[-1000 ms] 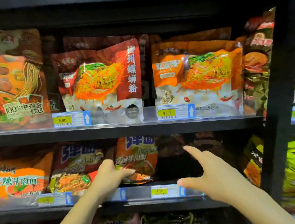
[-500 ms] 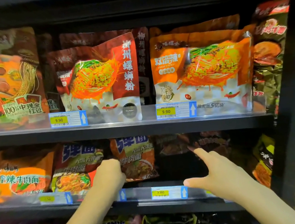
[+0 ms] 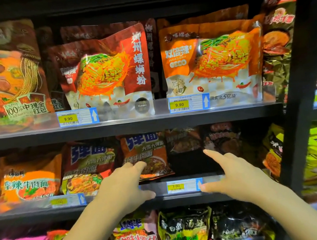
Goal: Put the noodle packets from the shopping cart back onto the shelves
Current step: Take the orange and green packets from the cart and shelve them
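1. The left hand (image 3: 123, 186) reaches into the middle shelf (image 3: 183, 198), its fingers (image 3: 139, 165) extended against the lower front of an orange-and-blue noodle packet (image 3: 145, 155). The fingers are not wrapped around it; they look to be pressing it back rather than gripping, though the contact itself is partly hidden by the hand.
2. That packet stands upright on the middle shelf, just beside a matching packet (image 3: 88, 166) to its left, and leans slightly. The push likely serves to seat it behind the clear price rail.
3. The right hand (image 3: 238, 175) is spread and empty, forefinger stretched toward the dark gap (image 3: 191, 163) to the right of the packet, thumb low near the yellow price tag (image 3: 175, 186). It holds nothing; it seems poised to steady the packet or square up the row.
4. The shopping cart is out of view, so how many packets remain cannot be told.
5. My judgement: the packet in hand is essentially placed, and only straightening is left before the next one.
6. The larger bags (image 3: 106, 74) on the shelf above sit untouched.
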`<act>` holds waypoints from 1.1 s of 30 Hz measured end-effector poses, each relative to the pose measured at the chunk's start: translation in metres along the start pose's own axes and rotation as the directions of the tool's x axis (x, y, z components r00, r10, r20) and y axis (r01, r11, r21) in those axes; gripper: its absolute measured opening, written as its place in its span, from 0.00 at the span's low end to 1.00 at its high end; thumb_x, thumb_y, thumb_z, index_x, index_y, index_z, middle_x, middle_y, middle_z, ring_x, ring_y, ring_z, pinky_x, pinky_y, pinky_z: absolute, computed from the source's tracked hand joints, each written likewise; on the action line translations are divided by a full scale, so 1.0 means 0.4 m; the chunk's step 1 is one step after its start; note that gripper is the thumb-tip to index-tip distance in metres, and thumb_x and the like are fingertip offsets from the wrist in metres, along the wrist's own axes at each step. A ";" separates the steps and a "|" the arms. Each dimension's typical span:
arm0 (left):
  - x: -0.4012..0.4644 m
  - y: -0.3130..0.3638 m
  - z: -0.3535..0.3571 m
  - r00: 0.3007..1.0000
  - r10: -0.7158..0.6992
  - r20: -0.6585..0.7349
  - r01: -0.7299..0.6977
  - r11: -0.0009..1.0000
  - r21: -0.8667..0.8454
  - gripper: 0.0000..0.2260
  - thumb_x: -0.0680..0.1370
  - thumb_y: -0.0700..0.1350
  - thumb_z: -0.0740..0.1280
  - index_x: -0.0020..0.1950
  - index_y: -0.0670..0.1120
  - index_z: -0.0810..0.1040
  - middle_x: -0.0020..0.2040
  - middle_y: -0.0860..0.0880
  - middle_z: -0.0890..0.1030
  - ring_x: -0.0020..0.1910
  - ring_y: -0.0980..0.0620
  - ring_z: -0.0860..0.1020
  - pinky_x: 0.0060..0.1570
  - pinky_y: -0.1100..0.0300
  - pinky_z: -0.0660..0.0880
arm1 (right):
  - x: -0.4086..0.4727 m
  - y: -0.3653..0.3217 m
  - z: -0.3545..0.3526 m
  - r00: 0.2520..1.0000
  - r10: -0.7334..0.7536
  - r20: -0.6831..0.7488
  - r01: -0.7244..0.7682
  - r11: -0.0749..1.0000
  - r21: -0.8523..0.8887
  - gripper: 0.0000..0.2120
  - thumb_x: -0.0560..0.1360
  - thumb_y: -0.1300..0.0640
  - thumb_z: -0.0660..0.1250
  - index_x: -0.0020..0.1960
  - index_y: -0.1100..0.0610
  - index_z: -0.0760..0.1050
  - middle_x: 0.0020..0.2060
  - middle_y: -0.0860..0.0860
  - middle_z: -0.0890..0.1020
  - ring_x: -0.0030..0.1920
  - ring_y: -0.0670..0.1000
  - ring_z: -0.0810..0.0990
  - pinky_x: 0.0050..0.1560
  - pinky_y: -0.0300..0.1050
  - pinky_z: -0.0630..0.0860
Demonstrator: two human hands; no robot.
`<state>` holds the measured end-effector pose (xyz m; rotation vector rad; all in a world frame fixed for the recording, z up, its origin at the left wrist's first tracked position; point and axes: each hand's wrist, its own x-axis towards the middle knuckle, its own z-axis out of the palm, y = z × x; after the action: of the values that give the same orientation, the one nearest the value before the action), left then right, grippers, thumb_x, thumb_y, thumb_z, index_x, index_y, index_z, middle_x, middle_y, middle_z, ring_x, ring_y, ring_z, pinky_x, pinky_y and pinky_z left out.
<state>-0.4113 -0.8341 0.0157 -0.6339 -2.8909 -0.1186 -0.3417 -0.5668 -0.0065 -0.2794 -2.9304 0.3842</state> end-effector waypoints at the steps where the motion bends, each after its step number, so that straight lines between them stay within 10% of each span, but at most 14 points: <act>1: -0.010 -0.007 0.001 0.999 0.037 0.014 -0.037 0.999 -0.004 0.38 0.74 0.67 0.69 0.79 0.61 0.57 0.75 0.54 0.68 0.71 0.49 0.72 0.59 0.52 0.75 | -0.014 -0.006 0.002 1.000 0.020 -0.001 -0.020 1.000 -0.001 0.49 0.68 0.26 0.69 0.80 0.33 0.44 0.71 0.48 0.69 0.69 0.53 0.71 0.59 0.52 0.79; 17: -0.122 0.043 0.039 0.871 0.480 0.100 -0.478 0.877 -0.047 0.39 0.73 0.70 0.65 0.79 0.59 0.56 0.77 0.54 0.64 0.75 0.48 0.65 0.66 0.50 0.71 | -0.407 -0.034 -0.015 0.874 0.482 -0.061 -0.485 0.874 -0.039 0.53 0.65 0.25 0.71 0.81 0.35 0.48 0.74 0.53 0.68 0.73 0.57 0.69 0.66 0.57 0.76; 33: -0.212 0.597 0.038 0.644 0.761 0.081 -0.755 0.649 -0.097 0.42 0.71 0.73 0.64 0.81 0.62 0.52 0.73 0.52 0.69 0.72 0.45 0.70 0.65 0.46 0.72 | -0.794 0.230 -0.183 0.647 0.752 -0.124 -0.762 0.643 -0.075 0.50 0.65 0.25 0.70 0.80 0.35 0.51 0.74 0.53 0.67 0.74 0.59 0.67 0.68 0.57 0.73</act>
<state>-0.2374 -0.6505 -0.0062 -1.8552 -2.4435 -0.0393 -0.0053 -0.5276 -0.0079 -1.5346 -2.5916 0.2715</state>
